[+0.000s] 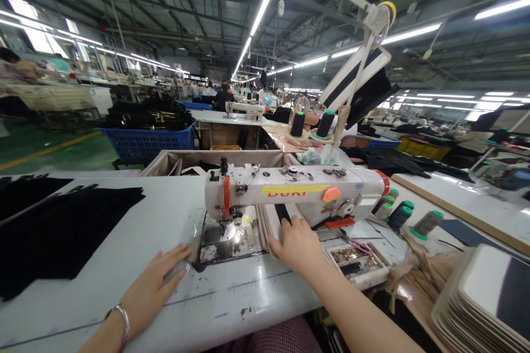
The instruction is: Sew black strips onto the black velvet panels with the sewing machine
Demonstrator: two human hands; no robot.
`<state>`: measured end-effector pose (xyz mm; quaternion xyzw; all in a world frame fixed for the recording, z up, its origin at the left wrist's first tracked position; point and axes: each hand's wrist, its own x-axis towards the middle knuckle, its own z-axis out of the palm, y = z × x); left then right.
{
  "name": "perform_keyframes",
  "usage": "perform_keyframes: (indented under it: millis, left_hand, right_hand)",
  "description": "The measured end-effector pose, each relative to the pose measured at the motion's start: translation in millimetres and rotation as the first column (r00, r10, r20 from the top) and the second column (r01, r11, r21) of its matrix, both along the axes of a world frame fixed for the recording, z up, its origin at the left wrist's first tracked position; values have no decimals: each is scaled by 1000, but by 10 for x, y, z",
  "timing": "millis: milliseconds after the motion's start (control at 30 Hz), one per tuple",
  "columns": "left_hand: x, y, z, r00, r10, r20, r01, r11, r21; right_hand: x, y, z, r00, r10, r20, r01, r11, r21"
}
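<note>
A white sewing machine (290, 190) stands in the middle of a pale work table (165, 215). My left hand (159, 281) lies flat with fingers stretched out on the table, just left of the metal needle plate (223, 237), touching a clear plastic piece. My right hand (296, 242) reaches under the machine's arm, its fingers curled onto a stack of beige and black panels (275, 218). A bracelet circles my left wrist.
Black fabric pieces (53, 226) lie on the table at left. A small tray of tools (356, 259) sits right of the machine, with thread cones (399, 215) behind it. A stack of panels (488, 298) fills the lower right. Blue baskets and other work stations stand beyond.
</note>
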<state>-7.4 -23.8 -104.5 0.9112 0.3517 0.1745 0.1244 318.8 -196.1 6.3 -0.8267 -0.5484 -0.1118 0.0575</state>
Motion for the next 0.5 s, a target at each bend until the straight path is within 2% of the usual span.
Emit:
perform_keyframes:
  millis: [100, 200, 500]
  left_hand:
    - [-4, -4, 7, 1000, -4, -7, 4, 1000, -9]
    - [-5, 4, 2, 1000, -3, -1, 3, 1000, -13]
    - [6, -6, -2, 1000, -1, -3, 1, 1000, -7]
  right_hand:
    - [-71, 121, -50, 999, -36, 17, 36, 999, -23]
    - [-51, 158, -57, 999, -14, 30, 16, 998, -68]
    - [-9, 5, 113, 999, 38, 32, -34, 992, -121]
